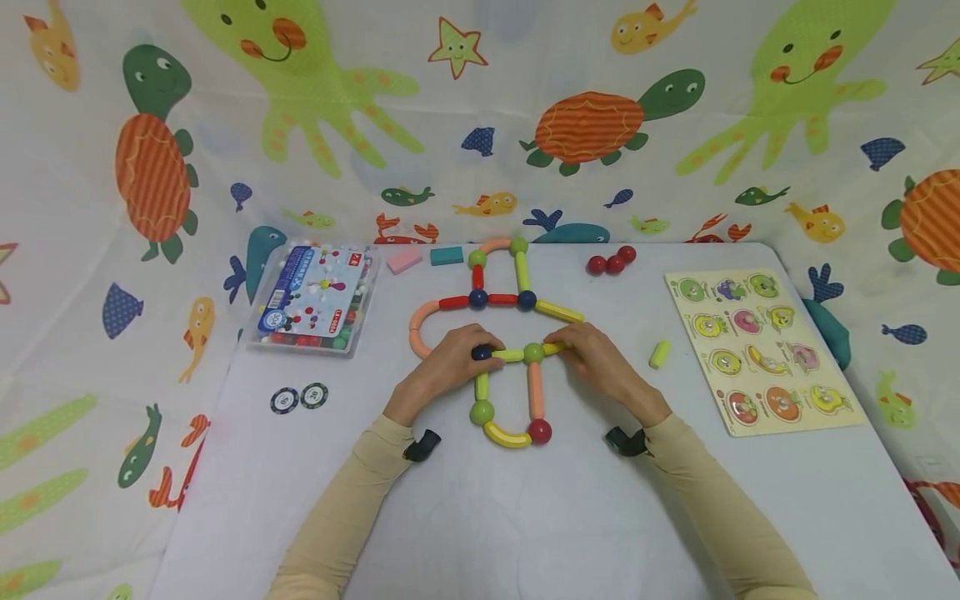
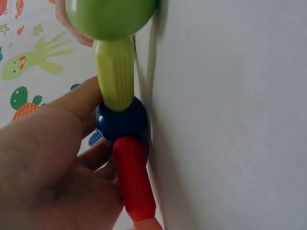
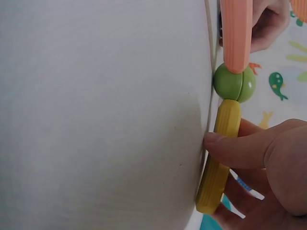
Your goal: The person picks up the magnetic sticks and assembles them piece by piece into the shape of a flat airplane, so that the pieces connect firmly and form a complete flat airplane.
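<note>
A flat figure of coloured sticks and balls lies mid-table. My left hand holds a dark blue ball between thumb and fingers; a yellow-green stick and a red stick meet at it in the left wrist view. My right hand pinches a yellow stick, whose end meets a green ball. From that ball a salmon stick runs down to a red ball. Farther back, another yellow stick slants from a second blue ball towards my right hand.
A clear box of parts stands at the back left, with pink and teal blocks beside it. Two chips lie at left. Right are red balls, a loose yellow-green stick and a fruit puzzle board.
</note>
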A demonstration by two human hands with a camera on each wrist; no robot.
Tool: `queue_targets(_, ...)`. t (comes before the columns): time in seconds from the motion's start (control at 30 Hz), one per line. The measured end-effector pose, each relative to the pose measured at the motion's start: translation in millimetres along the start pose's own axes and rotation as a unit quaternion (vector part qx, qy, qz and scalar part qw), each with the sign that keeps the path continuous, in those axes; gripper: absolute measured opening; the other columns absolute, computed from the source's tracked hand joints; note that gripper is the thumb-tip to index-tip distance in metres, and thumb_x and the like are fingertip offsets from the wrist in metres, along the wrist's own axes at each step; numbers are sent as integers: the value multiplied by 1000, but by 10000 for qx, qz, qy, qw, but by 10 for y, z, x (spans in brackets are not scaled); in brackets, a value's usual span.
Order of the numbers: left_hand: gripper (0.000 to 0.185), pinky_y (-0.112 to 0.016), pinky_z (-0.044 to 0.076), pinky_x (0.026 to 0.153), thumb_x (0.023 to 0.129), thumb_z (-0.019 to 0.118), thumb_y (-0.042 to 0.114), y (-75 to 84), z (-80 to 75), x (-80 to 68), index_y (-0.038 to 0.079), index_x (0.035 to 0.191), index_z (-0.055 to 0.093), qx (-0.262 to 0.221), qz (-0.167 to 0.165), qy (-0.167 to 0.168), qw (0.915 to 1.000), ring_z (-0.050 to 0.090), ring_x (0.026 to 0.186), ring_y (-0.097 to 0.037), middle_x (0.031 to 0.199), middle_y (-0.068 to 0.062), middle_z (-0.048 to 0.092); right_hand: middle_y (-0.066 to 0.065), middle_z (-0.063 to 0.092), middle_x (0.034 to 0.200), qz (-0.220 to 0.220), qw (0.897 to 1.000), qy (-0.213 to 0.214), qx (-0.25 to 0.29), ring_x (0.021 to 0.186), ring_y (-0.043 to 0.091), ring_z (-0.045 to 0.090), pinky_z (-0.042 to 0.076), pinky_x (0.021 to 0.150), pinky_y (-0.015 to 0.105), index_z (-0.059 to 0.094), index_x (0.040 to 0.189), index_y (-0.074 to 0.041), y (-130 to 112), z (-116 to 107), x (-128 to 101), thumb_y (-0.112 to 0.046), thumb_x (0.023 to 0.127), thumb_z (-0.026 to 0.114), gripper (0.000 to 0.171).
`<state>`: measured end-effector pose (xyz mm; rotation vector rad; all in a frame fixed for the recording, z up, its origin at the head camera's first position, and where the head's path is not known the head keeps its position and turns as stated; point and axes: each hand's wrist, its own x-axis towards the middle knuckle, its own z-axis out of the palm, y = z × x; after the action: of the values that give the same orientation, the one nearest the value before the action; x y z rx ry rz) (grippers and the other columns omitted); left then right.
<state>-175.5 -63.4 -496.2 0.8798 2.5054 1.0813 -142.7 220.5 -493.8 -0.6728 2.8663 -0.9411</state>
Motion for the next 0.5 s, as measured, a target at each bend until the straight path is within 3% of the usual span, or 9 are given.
queue_targets(0.17, 26, -34, 51, 97, 94, 75, 25, 5, 1, -4, 16, 118, 74, -3, -4, 1, 10000, 60, 103, -15, 110, 0, 66, 9, 72, 120, 5, 9999, 107, -24, 116, 27, 61, 49, 105, 47, 70, 124, -6, -10, -25, -28, 6, 93, 67, 34)
queue_targets(0.3, 26, -34, 51, 98, 94, 75, 26, 0, 2, -11, 16, 117, 74, 0, -11, 11, 10000, 60, 103, -14, 109, 1, 66, 9, 69, 125, 401, 9986, 278, 207, 122, 28, 58, 48, 107, 49, 68, 127, -7, -35, -126, -97, 2, 93, 69, 35)
queue_targets(0.4, 26, -34, 51, 97, 94, 74, 26, -3, 2, -12, 16, 117, 74, 9, -4, 17, 10000, 61, 102, -14, 109, 1, 67, 8, 67, 128, 677, 9947, 688, 350, 125, 27, 57, 46, 109, 51, 67, 129, -9, -19, -264, -158, -2, 95, 69, 35)
queue_targets(0.5, 26, -34, 51, 97, 94, 74, 25, 2, 10, -13, 15, 118, 74, 2, -4, 3, 10000, 60, 102, -14, 109, 1, 66, 8, 67, 129, 713, 9872, 1399, 293, 123, 27, 59, 46, 108, 51, 66, 130, -10, 60, -426, -199, -5, 97, 66, 33)
